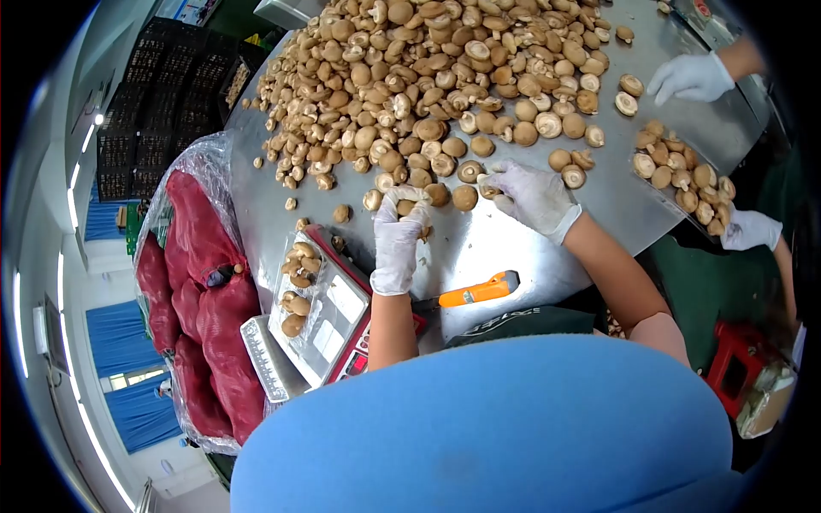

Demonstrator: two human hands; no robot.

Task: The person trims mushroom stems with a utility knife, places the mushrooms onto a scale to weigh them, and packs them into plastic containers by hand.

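Observation:
My left hand (398,238), in a white glove, is curled around a brown mushroom (405,208) at the near edge of the pile. To the right, my gloved right hand (534,198) closes its fingertips on another mushroom (488,191). Several loose mushrooms lie between the two hands. A large heap of mushrooms (428,68) covers the far part of the metal table (547,265). Left of my left hand, a clear plastic tray (282,318) with several mushrooms rests on a red and silver weighing scale (346,309).
An orange-handled tool (479,289) lies in front of me. At right, another person's gloved hand (691,79) hovers near the heap; a second gloved hand (753,231) holds a filled tray (650,184). Red mesh sacks (205,299) stand left; a red device (735,363) is lower right.

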